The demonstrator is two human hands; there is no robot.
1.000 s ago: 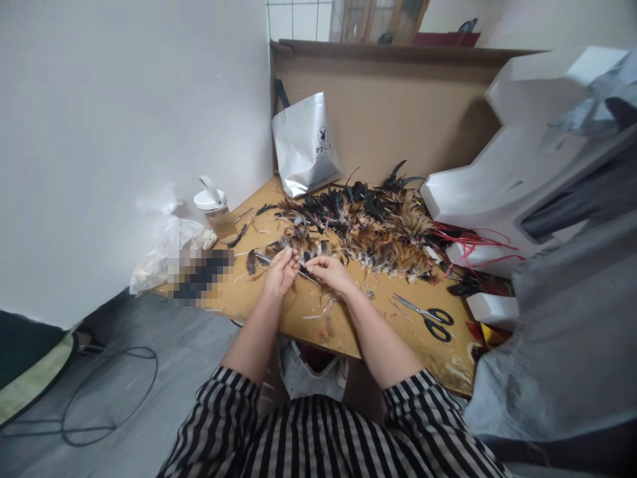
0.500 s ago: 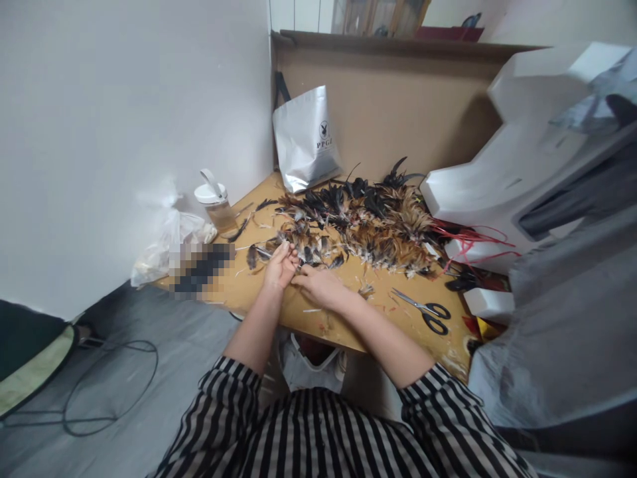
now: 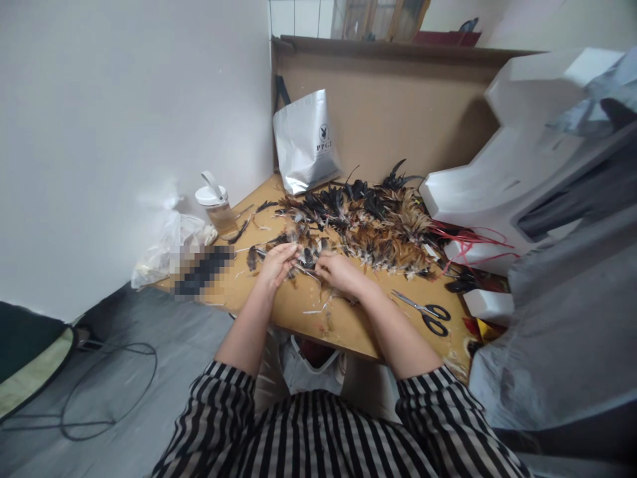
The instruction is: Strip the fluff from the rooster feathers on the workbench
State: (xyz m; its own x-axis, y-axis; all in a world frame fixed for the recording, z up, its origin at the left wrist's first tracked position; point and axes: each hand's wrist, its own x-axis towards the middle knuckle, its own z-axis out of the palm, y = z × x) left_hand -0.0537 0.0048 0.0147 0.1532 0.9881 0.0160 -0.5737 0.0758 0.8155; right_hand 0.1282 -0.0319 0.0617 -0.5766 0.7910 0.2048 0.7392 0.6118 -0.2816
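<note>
My left hand (image 3: 277, 263) and my right hand (image 3: 338, 272) are close together over the near part of a wooden table (image 3: 298, 312). Both have their fingers pinched on a thin feather (image 3: 304, 271) stretched between them. Just beyond the hands lies a wide pile of brown, tan and black feathers (image 3: 368, 226). Pale trimmed scraps (image 3: 318, 309) lie on the table below the hands.
Black-handled scissors (image 3: 425, 309) lie right of my right hand. A silver paper bag (image 3: 304, 143) leans on a cardboard panel at the back. A lidded jar (image 3: 215, 207) and a plastic bag (image 3: 166, 245) sit at the left. White foam blocks (image 3: 502, 172) and red cords (image 3: 468, 242) crowd the right side.
My right hand, which had dropped to the table beside the left hand, has lifted and pulled away to the right, and the feather is again drawn out between the hands.
</note>
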